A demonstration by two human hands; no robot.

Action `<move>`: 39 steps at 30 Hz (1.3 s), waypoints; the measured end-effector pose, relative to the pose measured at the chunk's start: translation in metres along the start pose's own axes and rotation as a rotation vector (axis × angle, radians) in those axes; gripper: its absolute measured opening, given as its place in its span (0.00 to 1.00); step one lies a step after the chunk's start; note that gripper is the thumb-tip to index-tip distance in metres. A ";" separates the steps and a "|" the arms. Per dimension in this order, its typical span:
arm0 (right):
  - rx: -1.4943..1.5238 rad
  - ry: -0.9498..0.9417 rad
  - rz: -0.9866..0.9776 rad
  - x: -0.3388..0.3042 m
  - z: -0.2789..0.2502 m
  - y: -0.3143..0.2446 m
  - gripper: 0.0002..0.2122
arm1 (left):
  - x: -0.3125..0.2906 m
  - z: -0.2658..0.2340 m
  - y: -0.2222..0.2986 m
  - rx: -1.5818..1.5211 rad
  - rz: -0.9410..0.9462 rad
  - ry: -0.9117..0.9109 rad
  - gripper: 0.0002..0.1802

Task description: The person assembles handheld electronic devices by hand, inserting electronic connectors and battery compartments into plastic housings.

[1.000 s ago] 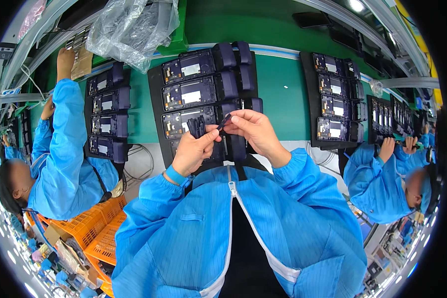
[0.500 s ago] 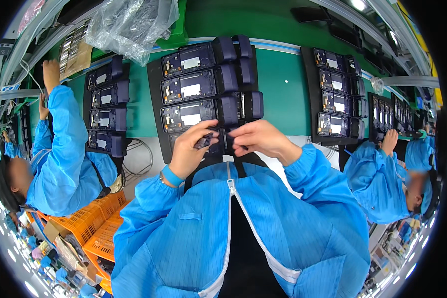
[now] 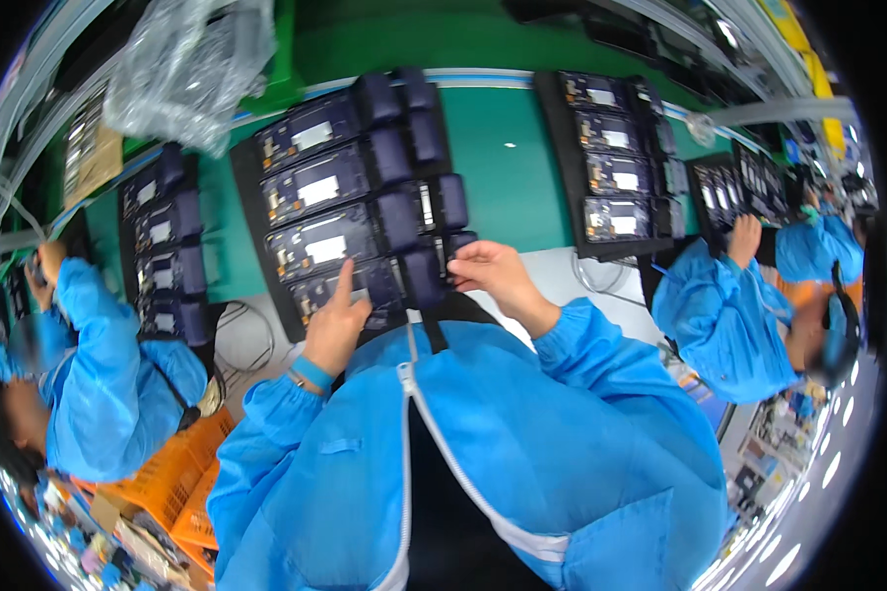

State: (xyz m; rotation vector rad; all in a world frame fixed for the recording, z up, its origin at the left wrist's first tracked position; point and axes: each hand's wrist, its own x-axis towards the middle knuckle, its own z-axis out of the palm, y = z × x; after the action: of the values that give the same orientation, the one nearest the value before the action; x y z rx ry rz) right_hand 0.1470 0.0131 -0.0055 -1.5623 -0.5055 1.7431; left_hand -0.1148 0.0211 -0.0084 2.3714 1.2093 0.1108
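A black tray (image 3: 256,227) holds a column of dark handheld devices, laid open, with circuit boards and white rectangles inside. Along their right side stand dark purple covers (image 3: 394,158). My left hand (image 3: 333,325) rests over the nearest open device (image 3: 384,286), its index finger stretched out and the other fingers partly bent; nothing shows in it. At the right edge of the same row, my right hand (image 3: 503,276) pinches the rim of a small dark cover (image 3: 458,239). Its fingertips partly hide that piece.
Similar loaded trays stand left (image 3: 168,236) and right (image 3: 616,177) on the green table (image 3: 503,187). Clear plastic bags (image 3: 192,69) lie at the back left. A co-worker (image 3: 108,384) sits on each side. Orange crates (image 3: 172,483) stand at the lower left.
My left hand has moved from beside the covers to the nearest device, and the dark piece in its fingers no longer shows. My right hand has closed on the small cover. The view has shifted.
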 end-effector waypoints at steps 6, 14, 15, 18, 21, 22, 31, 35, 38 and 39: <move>-0.060 -0.062 -0.055 0.006 0.001 0.006 0.07 | -0.004 0.006 -0.015 -0.065 0.043 0.044 0.02; -0.029 -0.087 0.046 0.005 0.010 0.001 0.08 | -0.005 -0.002 -0.021 -0.245 0.122 0.029 0.07; 0.083 -0.090 0.131 0.005 0.011 -0.003 0.09 | -0.005 -0.003 -0.023 -0.341 0.117 0.045 0.08; 0.101 -0.111 0.149 0.009 0.015 -0.005 0.07 | -0.003 -0.013 -0.027 -0.472 0.085 0.014 0.11; 0.033 -0.172 0.133 0.017 0.024 0.002 0.05 | -0.004 -0.016 -0.031 -0.533 0.069 -0.031 0.12; 0.037 -0.226 0.140 0.020 0.027 0.006 0.06 | -0.004 -0.017 -0.030 -0.534 0.072 -0.030 0.12; -0.195 -0.338 0.109 0.033 0.045 0.013 0.06 | -0.007 -0.018 -0.036 -0.509 0.121 0.004 0.07; -0.211 -0.313 0.101 0.029 0.055 0.000 0.07 | -0.010 -0.012 -0.039 -0.536 0.099 0.001 0.09; -0.262 -0.280 0.125 0.033 0.055 0.000 0.08 | -0.009 -0.011 -0.040 -0.554 0.090 -0.022 0.09; -0.297 -0.314 0.103 0.034 0.055 -0.003 0.08 | -0.008 -0.011 -0.040 -0.549 0.091 -0.016 0.10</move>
State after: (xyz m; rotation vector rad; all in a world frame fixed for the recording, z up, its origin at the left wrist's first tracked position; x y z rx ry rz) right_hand 0.0949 0.0492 -0.0165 -1.5390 -0.8867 2.0823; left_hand -0.1528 0.0387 -0.0149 1.9358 0.9149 0.3990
